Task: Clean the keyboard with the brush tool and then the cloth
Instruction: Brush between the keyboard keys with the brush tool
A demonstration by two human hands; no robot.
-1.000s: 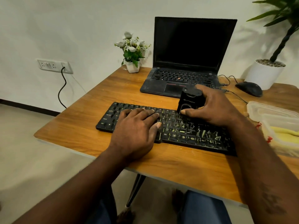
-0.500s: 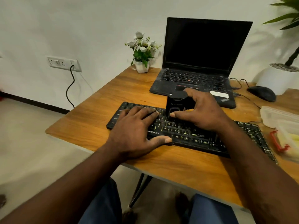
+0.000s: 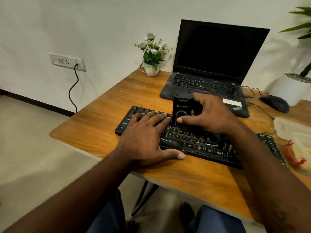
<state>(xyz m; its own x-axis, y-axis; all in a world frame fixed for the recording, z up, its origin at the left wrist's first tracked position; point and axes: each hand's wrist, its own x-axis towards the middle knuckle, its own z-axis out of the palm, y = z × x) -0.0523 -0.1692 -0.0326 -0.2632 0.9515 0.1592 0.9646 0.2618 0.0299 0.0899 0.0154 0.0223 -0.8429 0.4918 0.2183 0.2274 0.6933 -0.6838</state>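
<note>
Wall socket (image 3: 67, 61) at far left, with a black cable (image 3: 74, 88) hanging from it. Wooden table (image 3: 101, 118) stands to its right.

Left hand (image 3: 146, 138): laid flat, palm down, on the left part of the keyboard (image 3: 198, 145). Fingers straight and close together, reaching across the key rows toward the far edge. Thumb stretched out to the right along the keyboard's near edge. It grips nothing. Forearm comes in from lower left.

Keyboard: black, lying on the table. Long axis runs from the far left to the near right. Pale yellowish specks sit on the keys right of centre. Left-side keys are covered by the left hand.

Brush tool (image 3: 182, 107): black block standing upright on the upper key rows, just beside the left fingertips. Long axis vertical, logo face turned toward the person. Its underside is hidden against the keys, so the bristles cannot be made out.

Right hand (image 3: 212, 115): wrapped round the brush tool, thumb tip pressed on the lower front face, fingers curled over the top and back. The right forearm crosses the keyboard and hides a band of keys.

Behind the right hand: open laptop (image 3: 218, 64), screen dark, front edge partly covered by that hand. Mouse (image 3: 275, 103) further right. Plastic container (image 3: 292, 128) at the right edge, cut off by the frame, contents blurred.
</note>
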